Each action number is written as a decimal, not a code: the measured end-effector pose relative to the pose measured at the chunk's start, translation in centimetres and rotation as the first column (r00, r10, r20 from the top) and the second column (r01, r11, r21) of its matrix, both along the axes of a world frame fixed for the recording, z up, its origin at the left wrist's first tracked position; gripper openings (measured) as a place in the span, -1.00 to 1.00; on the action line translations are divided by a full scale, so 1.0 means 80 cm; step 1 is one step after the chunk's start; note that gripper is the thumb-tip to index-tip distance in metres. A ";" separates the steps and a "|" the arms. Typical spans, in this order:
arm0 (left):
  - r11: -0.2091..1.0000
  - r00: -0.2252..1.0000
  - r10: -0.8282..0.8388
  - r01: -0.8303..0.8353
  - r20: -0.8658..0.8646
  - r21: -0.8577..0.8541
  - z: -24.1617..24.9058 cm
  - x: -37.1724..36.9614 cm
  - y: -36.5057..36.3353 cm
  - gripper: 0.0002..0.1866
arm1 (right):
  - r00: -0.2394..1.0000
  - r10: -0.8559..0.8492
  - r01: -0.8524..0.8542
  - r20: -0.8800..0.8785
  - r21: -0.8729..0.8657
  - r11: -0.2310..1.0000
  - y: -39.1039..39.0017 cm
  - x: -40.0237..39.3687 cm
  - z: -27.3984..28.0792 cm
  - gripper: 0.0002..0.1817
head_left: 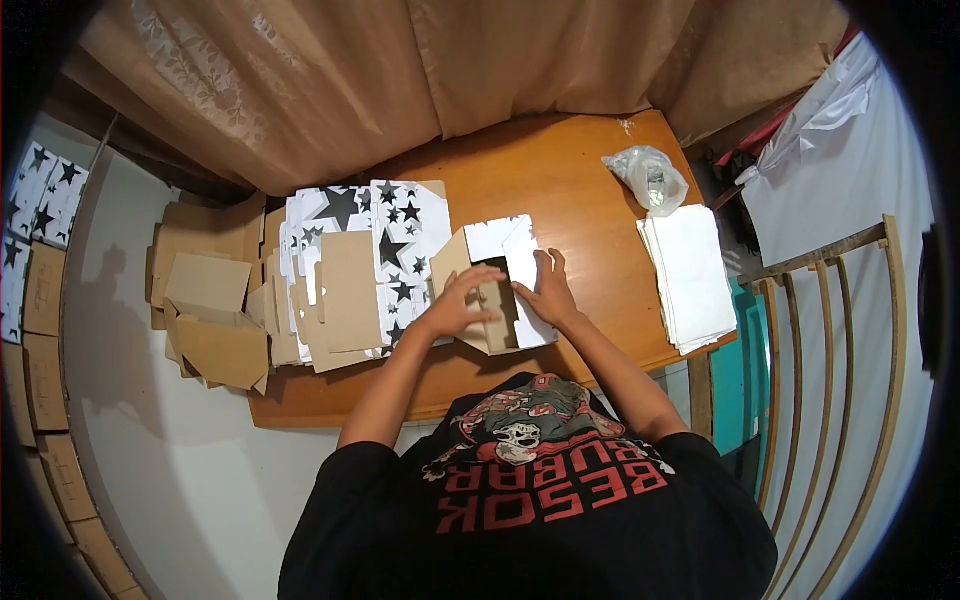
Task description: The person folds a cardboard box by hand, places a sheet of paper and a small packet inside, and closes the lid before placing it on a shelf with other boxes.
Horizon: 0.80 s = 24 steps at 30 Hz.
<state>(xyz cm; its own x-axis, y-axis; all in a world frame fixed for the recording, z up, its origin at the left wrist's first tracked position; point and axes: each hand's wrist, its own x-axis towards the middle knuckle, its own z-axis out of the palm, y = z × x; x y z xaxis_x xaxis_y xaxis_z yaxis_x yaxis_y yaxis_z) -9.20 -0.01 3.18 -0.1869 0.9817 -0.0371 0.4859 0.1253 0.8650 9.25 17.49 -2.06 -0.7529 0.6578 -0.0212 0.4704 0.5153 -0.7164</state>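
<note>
Inside the box, fingers partly hide the interior.

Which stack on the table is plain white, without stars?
The white stack at the right edge of the table, beside the plastic bag; the other stack, left of the open box, shows black stars.

The box sits on the desk, around the middle of its near edge. Just left of it lie overlapping sheets; left of those, cartons reach past the desk's left edge. At the right edge, the papers extend to the near right corner. Behind them, touching, is the bag, towards the far right corner. Curtains hang behind the far edge; a rack stands right of the desk.
</note>
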 end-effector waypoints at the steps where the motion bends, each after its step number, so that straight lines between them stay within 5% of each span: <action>1: 0.991 0.995 -0.095 0.091 -0.031 -0.097 0.010 0.009 -0.012 -0.17 | 1.000 0.003 -0.003 0.004 -0.004 1.000 -0.001 0.006 -0.003 -0.04; 2: 0.973 0.989 -0.150 0.147 -0.007 -0.179 0.018 0.014 -0.020 0.01 | 1.000 -0.002 0.002 0.006 0.005 1.000 -0.001 0.010 -0.007 -0.02; 5: 0.989 0.994 -0.107 0.105 -0.020 -0.102 0.024 0.042 -0.039 0.05 | 1.000 -0.004 0.004 0.008 -0.032 0.999 -0.007 0.013 -0.010 0.02; 13: 0.989 0.994 0.048 -0.062 -0.101 -0.136 -0.012 0.065 -0.037 -0.72 | 0.999 0.033 -0.032 -0.028 0.043 0.999 -0.019 0.004 -0.024 -0.02; 14: 0.988 0.974 0.142 -0.150 -0.176 -0.038 -0.018 0.072 -0.039 -0.82 | 0.999 0.035 -0.034 -0.025 0.043 0.998 -0.019 0.005 -0.027 -0.02; 16: 0.978 0.945 0.192 -0.206 -0.264 -0.025 -0.025 0.074 -0.038 -0.81 | 0.992 0.031 -0.040 -0.126 -0.070 0.997 -0.015 0.007 -0.034 -0.03; 20: 0.961 0.874 0.253 -0.277 -0.416 0.003 -0.037 0.077 -0.032 -0.76 | 0.993 0.054 -0.056 -0.103 -0.015 0.998 -0.020 0.013 -0.034 -0.01; 24: 0.943 0.837 0.308 -0.332 -0.452 0.028 -0.035 0.082 -0.026 -0.75 | 0.998 -0.016 0.013 0.061 0.051 0.999 -0.036 0.002 0.012 0.08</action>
